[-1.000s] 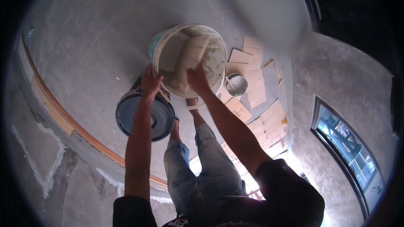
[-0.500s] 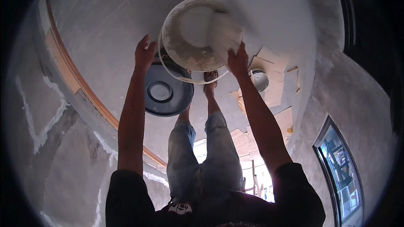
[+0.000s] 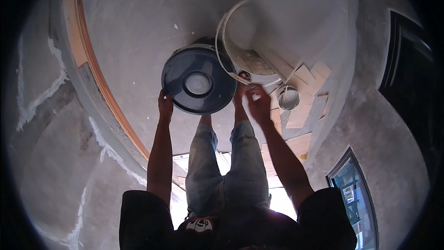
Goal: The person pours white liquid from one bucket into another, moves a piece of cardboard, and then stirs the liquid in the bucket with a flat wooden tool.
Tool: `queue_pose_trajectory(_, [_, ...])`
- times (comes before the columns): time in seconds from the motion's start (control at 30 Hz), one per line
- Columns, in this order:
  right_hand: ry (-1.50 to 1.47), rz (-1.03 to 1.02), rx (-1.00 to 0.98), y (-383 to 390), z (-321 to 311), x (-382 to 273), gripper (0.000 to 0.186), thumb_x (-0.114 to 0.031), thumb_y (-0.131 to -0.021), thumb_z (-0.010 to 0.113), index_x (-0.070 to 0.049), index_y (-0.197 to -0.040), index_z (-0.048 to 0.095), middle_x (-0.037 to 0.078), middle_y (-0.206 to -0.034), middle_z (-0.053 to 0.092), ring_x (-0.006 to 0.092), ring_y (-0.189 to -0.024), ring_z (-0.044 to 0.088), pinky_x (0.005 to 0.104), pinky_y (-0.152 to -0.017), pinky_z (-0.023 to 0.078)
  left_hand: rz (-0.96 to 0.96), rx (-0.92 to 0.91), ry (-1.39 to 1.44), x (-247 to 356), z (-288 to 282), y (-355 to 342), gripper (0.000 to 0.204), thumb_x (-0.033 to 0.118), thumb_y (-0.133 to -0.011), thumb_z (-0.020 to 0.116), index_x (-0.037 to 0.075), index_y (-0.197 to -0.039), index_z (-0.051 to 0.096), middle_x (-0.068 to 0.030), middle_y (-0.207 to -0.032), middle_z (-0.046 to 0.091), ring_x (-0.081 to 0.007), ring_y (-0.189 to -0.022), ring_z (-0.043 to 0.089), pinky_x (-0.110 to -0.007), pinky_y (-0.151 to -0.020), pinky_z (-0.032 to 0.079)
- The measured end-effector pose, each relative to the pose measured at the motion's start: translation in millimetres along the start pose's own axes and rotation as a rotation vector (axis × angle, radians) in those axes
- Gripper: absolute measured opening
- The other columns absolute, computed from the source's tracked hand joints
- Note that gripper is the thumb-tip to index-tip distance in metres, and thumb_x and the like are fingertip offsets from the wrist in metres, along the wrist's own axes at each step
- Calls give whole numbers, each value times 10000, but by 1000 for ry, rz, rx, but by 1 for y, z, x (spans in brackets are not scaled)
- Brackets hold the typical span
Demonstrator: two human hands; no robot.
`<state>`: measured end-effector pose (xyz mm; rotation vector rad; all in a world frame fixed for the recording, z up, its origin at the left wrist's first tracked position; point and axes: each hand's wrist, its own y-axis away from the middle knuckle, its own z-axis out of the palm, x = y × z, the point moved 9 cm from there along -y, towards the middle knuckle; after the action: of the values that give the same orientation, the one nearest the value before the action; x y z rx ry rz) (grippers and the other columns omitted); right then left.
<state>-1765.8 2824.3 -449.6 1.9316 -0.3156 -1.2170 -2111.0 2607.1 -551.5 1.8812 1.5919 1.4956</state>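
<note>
A dark round lid (image 3: 178,95) with a raised ring and a pale centre tops a dark container (image 3: 206,41), most of which it hides. My left hand (image 3: 165,107) has its fingers and thumb at the lid's left rim, apparently gripping it. To the lid's right, a pale, stained bucket (image 3: 252,62) stands wide-mouthed, its thin handle (image 3: 219,48) hanging out to the left. Just below this bucket's near edge is my right hand (image 3: 260,106); motion smears its fingers, and I cannot make out anything in them. A long pale blurred shape (image 3: 276,63) crosses the bucket's right side.
A small pail (image 3: 289,98) stands on cardboard sheets (image 3: 300,118) to the right. My foot (image 3: 244,75) is close to the bucket and lid. An orange-brown strip (image 3: 102,85) runs along the patched wall (image 3: 69,129) on the left. At the lower right is a framed window (image 3: 354,194).
The bucket has shifted right, away from between my hands, uncovering the lid. My left hand has come down to the lid's rim. My right hand has dropped below the bucket.
</note>
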Motion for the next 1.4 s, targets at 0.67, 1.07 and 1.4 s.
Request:
queue_pose_trajectory(0.67, [452,-79,280,14,100,68,407,-12,-773,572,27,-1172,505,222,-1056,582,352,-900,617,429,-772,496,176,22,-234,4,-88,49,296,59,-832,599,-29,-1112,558,-152,-1029,616,-216,-888,620,-311,-766,508])
queue_pose_trajectory(1.07, [-918,239,234,108,85,108,394,-319,-914,509,-75,-1222,511,93,-1057,592,180,-847,590,268,-675,489,485,-50,-170,141,-119,176,296,17,-828,634,16,-1110,543,-101,-1050,551,-215,-1001,527,-333,-821,470])
queue_pose_trajectory(1.4, [-1388,206,263,235,-48,182,630,-444,-872,550,23,-1283,457,122,-1219,553,225,-1129,517,350,-1014,365,1064,-500,-390,195,48,245,259,10,-775,680,35,-1032,658,-119,-1003,634,-276,-927,598,-378,-804,477])
